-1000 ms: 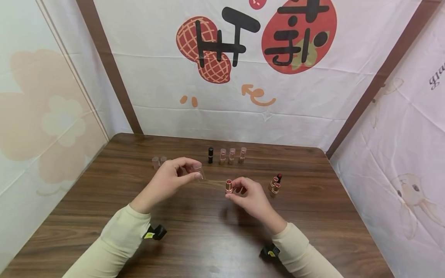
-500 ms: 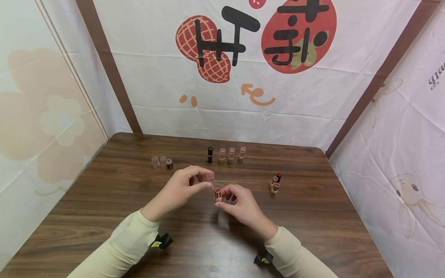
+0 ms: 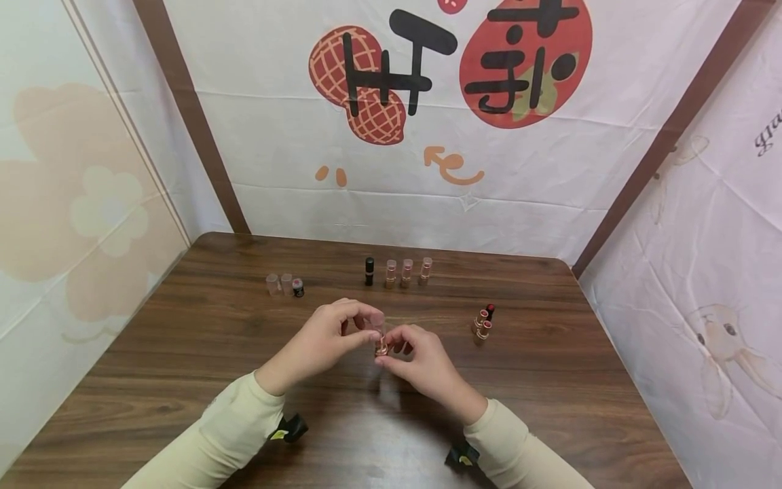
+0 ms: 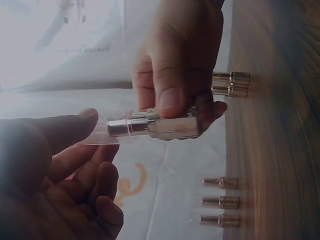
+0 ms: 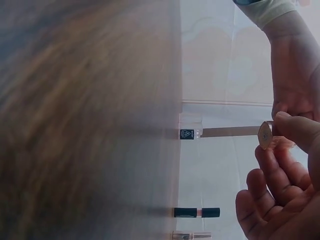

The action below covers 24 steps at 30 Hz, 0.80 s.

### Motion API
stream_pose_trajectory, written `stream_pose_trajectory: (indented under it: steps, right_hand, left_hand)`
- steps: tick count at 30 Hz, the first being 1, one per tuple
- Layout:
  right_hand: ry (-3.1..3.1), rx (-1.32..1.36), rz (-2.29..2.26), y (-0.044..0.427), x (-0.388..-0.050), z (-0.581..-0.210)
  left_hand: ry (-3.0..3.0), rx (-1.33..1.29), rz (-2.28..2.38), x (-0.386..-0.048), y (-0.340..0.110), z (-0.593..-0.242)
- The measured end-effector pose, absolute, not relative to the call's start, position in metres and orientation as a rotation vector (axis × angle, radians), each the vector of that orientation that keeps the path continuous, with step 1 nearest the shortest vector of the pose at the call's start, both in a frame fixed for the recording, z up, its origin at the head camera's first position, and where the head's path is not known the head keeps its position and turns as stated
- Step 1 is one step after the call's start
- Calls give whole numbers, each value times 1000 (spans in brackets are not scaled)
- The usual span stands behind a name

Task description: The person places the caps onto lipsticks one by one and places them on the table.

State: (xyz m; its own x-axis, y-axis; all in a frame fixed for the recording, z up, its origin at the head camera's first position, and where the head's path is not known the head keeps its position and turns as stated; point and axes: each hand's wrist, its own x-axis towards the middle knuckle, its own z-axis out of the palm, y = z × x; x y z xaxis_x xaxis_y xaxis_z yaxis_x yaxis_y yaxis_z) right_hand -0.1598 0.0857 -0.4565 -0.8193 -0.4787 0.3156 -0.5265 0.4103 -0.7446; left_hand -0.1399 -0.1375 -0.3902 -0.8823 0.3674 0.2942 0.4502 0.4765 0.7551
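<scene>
In the head view my left hand (image 3: 330, 343) pinches a clear cap (image 4: 102, 132) between thumb and fingers. My right hand (image 3: 424, 360) grips the gold base of an uncapped lipstick (image 3: 381, 348), held above the table. Seen from the left wrist, the cap surrounds the upper part of the lipstick tube (image 4: 172, 127), while the gold base stays outside it, under the right thumb. Only the flat bottom of the lipstick shows plainly in the right wrist view. How far the cap reaches down is partly hidden by fingers.
Two clear caps (image 3: 280, 285) and a small black-labelled cap (image 3: 298, 288) stand at the table's back left. A black lipstick (image 3: 369, 272) and three pink-topped lipsticks (image 3: 406, 274) form a row at the back. Three uncapped lipsticks (image 3: 482, 323) cluster to the right. A printed cloth (image 3: 397, 217) hangs behind.
Both hands have come together near the table's middle. The clear cap has gone from beside the lipstick to over its top, and the lipstick has moved left.
</scene>
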Motion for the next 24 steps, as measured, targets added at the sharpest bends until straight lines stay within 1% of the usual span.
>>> stream_pose_trajectory:
  steps: [14, 24]
  right_hand:
    - [-2558, 913, 1464, 87, -157, -450]
    - [-2546, 941, 1443, 87, -156, -448]
  left_hand:
    - [-2668, -758, -1319, -139, -133, -392]
    - [-2625, -859, -1241, -137, -129, -396]
